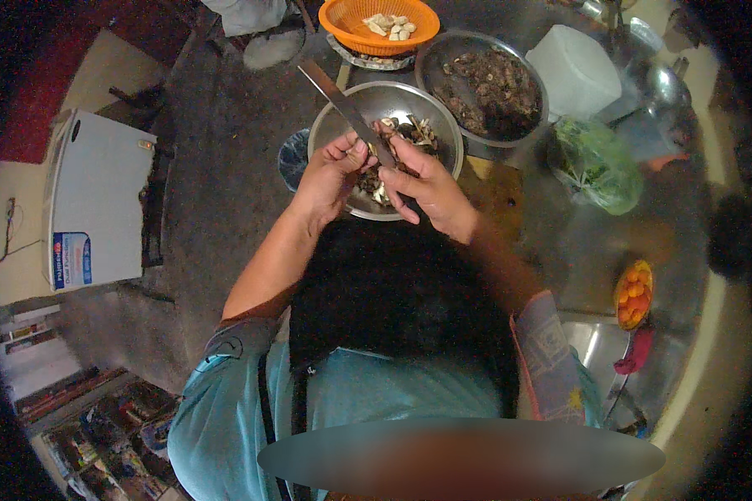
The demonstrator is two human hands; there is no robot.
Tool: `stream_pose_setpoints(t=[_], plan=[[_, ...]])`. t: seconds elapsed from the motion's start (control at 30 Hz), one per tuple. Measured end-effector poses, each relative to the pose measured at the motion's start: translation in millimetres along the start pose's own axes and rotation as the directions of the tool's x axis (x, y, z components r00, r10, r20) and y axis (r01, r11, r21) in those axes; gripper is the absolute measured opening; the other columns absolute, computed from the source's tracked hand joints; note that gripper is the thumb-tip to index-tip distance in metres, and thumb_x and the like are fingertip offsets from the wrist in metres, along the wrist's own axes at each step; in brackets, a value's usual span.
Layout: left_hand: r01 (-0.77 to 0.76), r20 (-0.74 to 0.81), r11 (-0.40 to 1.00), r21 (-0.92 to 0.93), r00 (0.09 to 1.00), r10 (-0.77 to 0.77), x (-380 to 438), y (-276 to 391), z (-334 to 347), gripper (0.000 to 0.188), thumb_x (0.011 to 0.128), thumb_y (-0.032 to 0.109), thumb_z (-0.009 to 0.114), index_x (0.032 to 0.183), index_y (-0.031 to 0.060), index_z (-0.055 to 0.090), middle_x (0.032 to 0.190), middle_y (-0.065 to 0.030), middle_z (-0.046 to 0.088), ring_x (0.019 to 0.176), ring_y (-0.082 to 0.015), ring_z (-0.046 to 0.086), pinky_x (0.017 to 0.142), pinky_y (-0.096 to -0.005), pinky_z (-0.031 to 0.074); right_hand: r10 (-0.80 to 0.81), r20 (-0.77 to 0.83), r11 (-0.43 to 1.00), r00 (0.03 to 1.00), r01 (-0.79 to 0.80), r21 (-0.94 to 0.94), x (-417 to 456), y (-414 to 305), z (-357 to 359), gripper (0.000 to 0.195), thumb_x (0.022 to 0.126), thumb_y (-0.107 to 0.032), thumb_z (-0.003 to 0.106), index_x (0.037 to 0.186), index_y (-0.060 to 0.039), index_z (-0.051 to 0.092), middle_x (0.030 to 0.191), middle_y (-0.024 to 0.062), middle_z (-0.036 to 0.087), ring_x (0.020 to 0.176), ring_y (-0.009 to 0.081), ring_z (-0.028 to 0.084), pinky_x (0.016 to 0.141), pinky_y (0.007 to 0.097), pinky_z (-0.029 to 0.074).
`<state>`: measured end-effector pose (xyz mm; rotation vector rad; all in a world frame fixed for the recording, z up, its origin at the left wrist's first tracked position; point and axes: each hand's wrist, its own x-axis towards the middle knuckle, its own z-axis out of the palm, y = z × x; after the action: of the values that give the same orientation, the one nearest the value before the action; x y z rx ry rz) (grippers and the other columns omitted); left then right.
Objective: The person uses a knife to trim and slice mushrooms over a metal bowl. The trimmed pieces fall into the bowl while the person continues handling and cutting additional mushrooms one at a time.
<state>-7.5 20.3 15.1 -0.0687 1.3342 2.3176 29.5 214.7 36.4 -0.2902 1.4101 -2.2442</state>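
Observation:
My right hand point(432, 188) holds a long knife point(341, 100), its broad blade slanting up and to the left; the handle is hidden by the hand. Close against the blade, the fingertips of my left hand point(332, 169) pinch a small pale-and-dark piece of food point(371, 149), perhaps mushroom. Both hands are over a round metal bowl point(456, 134) in front of my black apron. Inside the bowl lie dark and whitish cut pieces point(417, 130), partly covered by my hands and the knife.
An orange plastic basket point(329, 28) with pale pieces stands beyond the bowl. Right of it is a metal basin point(421, 75) of dark brown, wet-looking pieces. A white plastic container point(573, 72), a green plastic bag point(601, 166) and a dish of orange pieces point(634, 294) line the right side.

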Motion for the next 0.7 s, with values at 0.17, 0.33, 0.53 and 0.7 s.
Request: stream_pose_setpoints(t=[0.17,0.33,0.53,0.7], plan=[[0.002,-0.048,0.999,0.053,0.999,0.001,1,-20,-26,0.022,0.101,0.007,0.059,0.122,0.0042,0.066,0.111,-0.0032,0.070,0.096,-0.0127,0.063,0.089,-0.0267,0.050,-0.025,-0.063,1.000,0.998,0.025,0.000,-6,8,14,0.058,0.100,-0.019,0.063,0.151,-0.0102,0.036,0.081,-0.0012,0.056,0.056,0.0066,0.050,0.037,0.0224,0.037],[-0.218,-0.016,0.924,0.314,0.972,0.234,-8,-26,-3,0.029,0.100,0.013,0.063,0.128,0.0063,0.061,0.112,-0.0047,0.069,0.098,-0.0136,0.065,0.087,-0.0270,0.052,0.025,-0.136,0.992,0.990,-0.008,0.127,-10,17,10,0.031,0.102,-0.028,0.058,0.125,-0.0079,0.056,0.067,0.0009,0.053,0.045,0.0094,0.045,0.036,0.0246,0.032],[0.052,0.181,0.946,-0.320,0.983,0.007,3,-24,-4,0.033,0.102,0.009,0.056,0.134,0.0013,0.056,0.134,-0.0079,0.059,0.111,-0.0174,0.061,0.103,-0.0295,0.050,0.079,0.018,0.797,0.997,-0.074,0.599,-12,14,-7,0.038,0.104,-0.047,0.049,0.103,-0.0104,0.060,0.061,0.0009,0.051,0.039,0.0110,0.042,0.037,0.0253,0.032],[0.173,0.252,0.868,-0.465,0.966,-0.057,13,-27,-19,0.033,0.103,0.009,0.053,0.135,-0.0018,0.052,0.132,-0.0115,0.058,0.112,-0.0215,0.061,0.101,-0.0316,0.052,0.210,-0.142,0.942,0.967,-0.161,0.295,-14,23,-15,0.050,0.106,-0.051,0.040,0.122,-0.0061,0.055,0.059,0.0017,0.049,0.039,0.0106,0.041,0.038,0.0244,0.033]])
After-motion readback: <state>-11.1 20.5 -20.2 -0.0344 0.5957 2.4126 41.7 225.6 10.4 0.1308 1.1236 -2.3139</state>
